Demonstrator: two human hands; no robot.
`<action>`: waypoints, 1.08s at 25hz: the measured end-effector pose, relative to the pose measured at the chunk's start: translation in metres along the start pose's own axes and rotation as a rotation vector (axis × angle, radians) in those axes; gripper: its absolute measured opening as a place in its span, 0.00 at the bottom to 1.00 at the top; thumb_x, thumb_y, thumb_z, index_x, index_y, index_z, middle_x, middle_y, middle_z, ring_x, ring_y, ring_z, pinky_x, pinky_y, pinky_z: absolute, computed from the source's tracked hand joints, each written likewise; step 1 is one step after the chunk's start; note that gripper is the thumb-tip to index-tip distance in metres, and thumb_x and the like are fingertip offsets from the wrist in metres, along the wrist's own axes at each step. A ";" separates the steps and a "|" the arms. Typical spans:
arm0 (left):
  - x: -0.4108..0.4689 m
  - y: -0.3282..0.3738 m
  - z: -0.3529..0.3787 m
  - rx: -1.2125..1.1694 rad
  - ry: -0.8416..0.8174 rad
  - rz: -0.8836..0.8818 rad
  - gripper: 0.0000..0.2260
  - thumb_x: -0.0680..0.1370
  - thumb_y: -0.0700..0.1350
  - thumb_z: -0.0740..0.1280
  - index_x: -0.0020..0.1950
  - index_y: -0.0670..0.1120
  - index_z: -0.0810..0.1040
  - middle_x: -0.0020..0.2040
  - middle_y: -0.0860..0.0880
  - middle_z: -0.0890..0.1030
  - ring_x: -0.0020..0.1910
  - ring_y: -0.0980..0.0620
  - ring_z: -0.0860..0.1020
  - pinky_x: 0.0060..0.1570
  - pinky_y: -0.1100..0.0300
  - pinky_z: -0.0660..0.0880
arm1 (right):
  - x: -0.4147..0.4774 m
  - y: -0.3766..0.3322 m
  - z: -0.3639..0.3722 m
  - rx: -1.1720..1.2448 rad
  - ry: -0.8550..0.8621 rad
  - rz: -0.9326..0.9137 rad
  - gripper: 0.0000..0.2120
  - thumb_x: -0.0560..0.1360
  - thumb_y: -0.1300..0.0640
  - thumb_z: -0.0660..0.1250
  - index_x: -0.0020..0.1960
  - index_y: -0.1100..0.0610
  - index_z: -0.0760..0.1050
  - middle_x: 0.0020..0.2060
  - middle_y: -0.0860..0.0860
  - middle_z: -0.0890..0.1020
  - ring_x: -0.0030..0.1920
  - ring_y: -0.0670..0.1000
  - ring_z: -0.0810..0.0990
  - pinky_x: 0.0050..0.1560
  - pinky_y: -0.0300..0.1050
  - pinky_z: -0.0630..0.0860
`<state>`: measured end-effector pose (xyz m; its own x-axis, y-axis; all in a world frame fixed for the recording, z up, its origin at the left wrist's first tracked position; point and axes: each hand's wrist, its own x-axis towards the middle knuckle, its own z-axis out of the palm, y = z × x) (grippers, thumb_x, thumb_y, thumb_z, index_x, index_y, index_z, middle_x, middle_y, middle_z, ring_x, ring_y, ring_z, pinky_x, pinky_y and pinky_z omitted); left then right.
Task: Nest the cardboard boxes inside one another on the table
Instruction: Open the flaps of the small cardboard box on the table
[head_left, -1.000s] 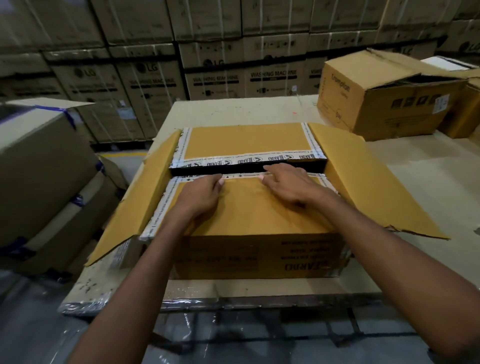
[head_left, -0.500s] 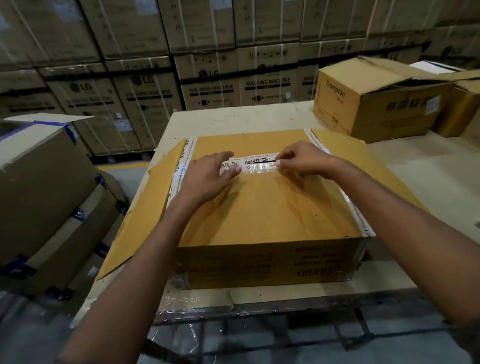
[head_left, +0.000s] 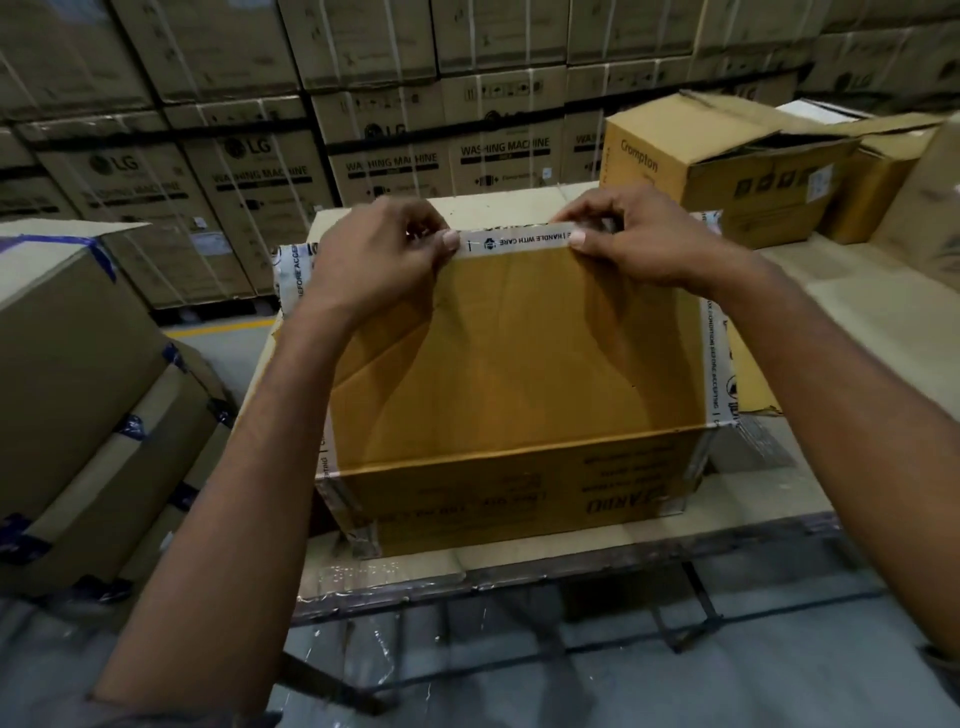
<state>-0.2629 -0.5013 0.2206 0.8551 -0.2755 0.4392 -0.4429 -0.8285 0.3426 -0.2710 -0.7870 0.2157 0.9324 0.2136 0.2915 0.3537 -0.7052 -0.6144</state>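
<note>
A brown cardboard box stands at the near edge of the table. Its near top flap is raised toward me, with white printed tape along its upper edge. My left hand pinches that taped edge at the left, thumb on the near face. My right hand pinches the same edge at the right. The inside of the box is hidden behind the flap. A second brown box marked Crompton sits at the back right of the table, its top flaps loose.
Another brown box stands right of the Crompton box, and one more at the right edge. Taped cartons are stacked on the floor to my left. A wall of washing machine cartons fills the background.
Both hands went from pressing the flaps flat to gripping the near flap's taped edge and lifting it up toward me. The view moved closer to the box.
</note>
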 end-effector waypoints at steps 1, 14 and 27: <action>-0.004 0.007 -0.007 -0.027 -0.002 -0.004 0.15 0.81 0.59 0.67 0.58 0.51 0.85 0.53 0.51 0.85 0.52 0.51 0.81 0.48 0.52 0.80 | -0.007 -0.002 -0.006 -0.021 0.000 -0.013 0.12 0.82 0.52 0.67 0.64 0.45 0.80 0.56 0.41 0.79 0.55 0.39 0.74 0.50 0.39 0.70; -0.091 0.101 -0.089 -0.039 -0.306 -0.065 0.12 0.78 0.52 0.72 0.59 0.49 0.84 0.54 0.53 0.83 0.47 0.65 0.76 0.43 0.68 0.68 | -0.108 -0.046 -0.074 -0.069 -0.069 -0.154 0.05 0.73 0.46 0.76 0.46 0.46 0.86 0.42 0.41 0.85 0.47 0.40 0.82 0.49 0.43 0.78; -0.202 0.144 -0.046 -0.039 -0.909 -0.227 0.27 0.68 0.50 0.82 0.64 0.62 0.77 0.62 0.65 0.73 0.62 0.64 0.73 0.52 0.64 0.73 | -0.246 -0.035 -0.036 -0.110 -0.545 -0.162 0.17 0.66 0.49 0.82 0.52 0.42 0.82 0.49 0.40 0.83 0.50 0.38 0.80 0.44 0.37 0.78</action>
<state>-0.5123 -0.5426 0.2193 0.7975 -0.3980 -0.4534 -0.2338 -0.8967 0.3758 -0.5155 -0.8390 0.1922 0.7809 0.6215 -0.0626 0.5124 -0.6947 -0.5048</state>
